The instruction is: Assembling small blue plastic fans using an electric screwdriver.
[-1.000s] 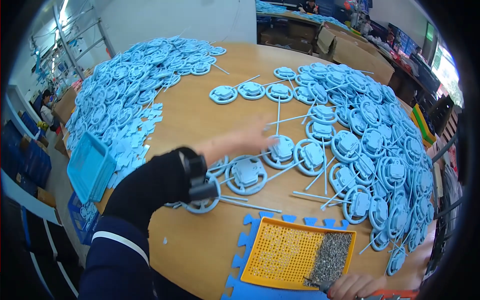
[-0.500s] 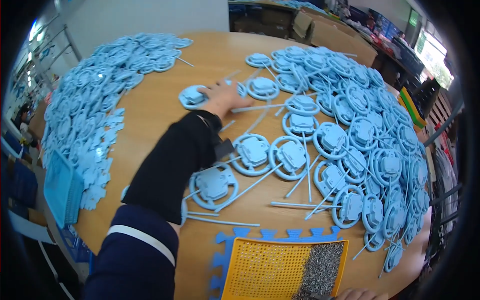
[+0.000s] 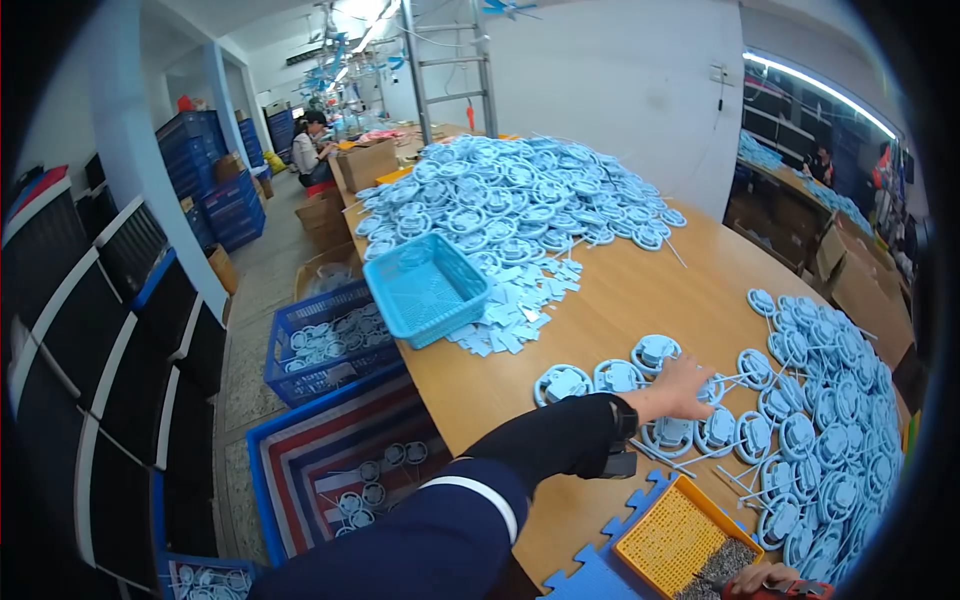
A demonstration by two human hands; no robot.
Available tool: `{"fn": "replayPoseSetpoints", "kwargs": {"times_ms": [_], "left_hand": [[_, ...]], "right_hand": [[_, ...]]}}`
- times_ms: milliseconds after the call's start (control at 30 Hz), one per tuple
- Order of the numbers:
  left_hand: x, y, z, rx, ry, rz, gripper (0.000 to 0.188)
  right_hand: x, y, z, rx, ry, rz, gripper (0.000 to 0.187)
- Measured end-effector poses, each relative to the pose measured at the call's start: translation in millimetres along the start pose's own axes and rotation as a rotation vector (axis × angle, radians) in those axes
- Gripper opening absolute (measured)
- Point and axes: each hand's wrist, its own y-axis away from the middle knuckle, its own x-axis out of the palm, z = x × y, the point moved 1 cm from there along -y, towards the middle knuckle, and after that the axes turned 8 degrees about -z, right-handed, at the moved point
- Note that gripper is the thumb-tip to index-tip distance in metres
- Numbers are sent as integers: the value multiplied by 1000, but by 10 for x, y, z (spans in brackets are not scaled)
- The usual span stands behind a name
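Observation:
My left hand [image 3: 680, 388] reaches over the table with fingers apart, at a light-blue ring-shaped plastic part [image 3: 711, 389] partly covered by the fingers. A firm hold on it does not show. Just left of the hand lie three similar parts, the nearest being a ring with a boxy centre [image 3: 656, 352]. More rings with thin stems, such as one ring [image 3: 717, 430], lie just below the fingers. At the lower edge my right hand [image 3: 765, 577] is closed around a red-and-dark tool [image 3: 815, 590], its dark tip over small metal screws [image 3: 728, 562] in a yellow tray [image 3: 640, 550].
Light-blue parts are heaped at the right [image 3: 840, 430] and far side [image 3: 510, 190]. A turquoise basket [image 3: 420, 300] stands by flat light-blue pieces [image 3: 515, 310] at the table's left edge. Blue crates [image 3: 290, 375] stand on the floor. A person [image 3: 308, 150] sits farther back.
The view has swung left, bringing the floor crates and aisle into sight. My left hand has shifted right and nearer relative to the row of parts; more of my right hand and its tool shows.

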Motion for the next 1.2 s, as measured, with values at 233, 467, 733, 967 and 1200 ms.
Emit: {"fn": "replayPoseSetpoints", "kwargs": {"times_ms": [233, 467, 733, 967, 1200], "left_hand": [[-956, 1286, -264, 203, 521, -101, 80], [-1146, 2689, -763, 570, 524, 273, 84], [-674, 2798, -1019, 1056, 79, 392, 51], [-832, 2992, -1295, 746, 81, 369, 57], [-395, 3295, -1516, 310, 66, 267, 67]], "right_hand": [[-78, 84, 69, -18, 35, -115, 60], [-710, 95, -41, 341, 28, 85, 73], [-25, 108, 20, 210, -28, 97, 52], [50, 137, -52, 146, 22, 58, 53], [57, 186, -282, 189, 13, 56, 56]]}}
